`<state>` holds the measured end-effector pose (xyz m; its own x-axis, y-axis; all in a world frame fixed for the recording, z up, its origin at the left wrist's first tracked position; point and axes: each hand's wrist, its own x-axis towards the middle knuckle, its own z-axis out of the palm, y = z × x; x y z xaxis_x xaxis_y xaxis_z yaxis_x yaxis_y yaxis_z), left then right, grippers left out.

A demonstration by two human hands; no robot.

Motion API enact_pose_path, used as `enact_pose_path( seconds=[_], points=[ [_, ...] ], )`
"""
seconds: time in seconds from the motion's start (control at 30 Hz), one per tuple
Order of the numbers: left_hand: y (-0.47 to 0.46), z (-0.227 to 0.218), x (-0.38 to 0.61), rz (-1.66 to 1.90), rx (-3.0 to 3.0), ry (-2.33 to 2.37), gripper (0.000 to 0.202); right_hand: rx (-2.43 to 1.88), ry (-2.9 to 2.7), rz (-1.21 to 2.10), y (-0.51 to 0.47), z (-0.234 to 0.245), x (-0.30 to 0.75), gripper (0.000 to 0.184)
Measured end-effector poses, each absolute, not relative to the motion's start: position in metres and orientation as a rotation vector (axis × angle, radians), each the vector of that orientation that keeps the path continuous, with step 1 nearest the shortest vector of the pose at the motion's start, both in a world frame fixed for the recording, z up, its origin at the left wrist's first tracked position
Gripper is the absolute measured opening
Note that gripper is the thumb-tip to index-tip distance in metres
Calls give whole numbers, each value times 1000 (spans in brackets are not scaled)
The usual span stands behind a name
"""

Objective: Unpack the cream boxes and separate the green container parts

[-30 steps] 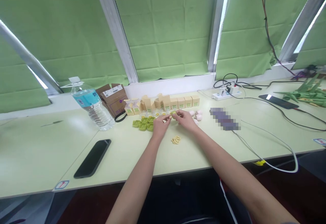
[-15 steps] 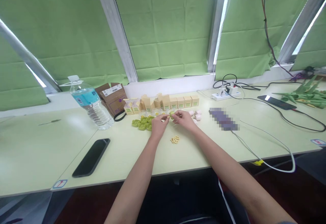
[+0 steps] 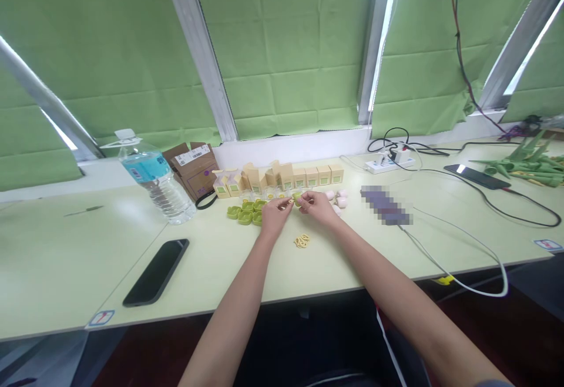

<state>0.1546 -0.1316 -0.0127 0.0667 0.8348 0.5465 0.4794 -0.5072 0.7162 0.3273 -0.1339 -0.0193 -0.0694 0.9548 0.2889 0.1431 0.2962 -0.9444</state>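
Note:
My right hand (image 3: 319,207) pinches a small green cup-like piece (image 3: 297,199) above the table. Close beside it, my left hand (image 3: 275,215) is closed, with a small yellowish piece (image 3: 291,201) at its fingertips; its exact kind is too small to make out. Several green flower-shaped pieces (image 3: 245,217) lie to the left, partly covered by my left hand. Pale pink rounded pieces (image 3: 341,201) sit just right of my right hand. Nearer to me lies a little pile of yellow curved pieces (image 3: 302,241).
Small cardboard boxes (image 3: 312,176) line the back, some with lids up. Clear little containers stand before them. A water bottle (image 3: 156,181), brown carton (image 3: 194,170) and black phone (image 3: 156,272) are at left; a power strip (image 3: 388,165) and cables at right.
Both hands stay together at nearly the same spot, the green piece still in my right fingers. The small yellowish piece at my left fingertips shows slightly more clearly. The view shifts slightly.

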Motion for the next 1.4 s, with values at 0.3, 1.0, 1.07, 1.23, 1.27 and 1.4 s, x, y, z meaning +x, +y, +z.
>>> enact_pose_path(
  seconds=[0.3,1.0,1.07,1.23,1.27,1.4],
  points=[
    [-131,-13,154,1354,2173,1370,16,-1109,-1468,944,-132,-19,329,36],
    [-135,-8,155,1227,1859,1303,15,-1032,-1653,859,-136,-19,328,32],
    [-134,-8,158,1263,1857,1321,18,-1021,-1673,815,-137,-17,327,32],
    [-137,-7,163,1243,1950,1313,44,-1106,-1657,632,-137,-15,326,30],
    [-138,-7,164,1225,1974,1304,47,-1114,-1651,607,-138,-14,326,29],
    [-141,-7,164,1187,2076,1257,52,-1109,-1708,637,-141,-10,325,27]
  ],
)
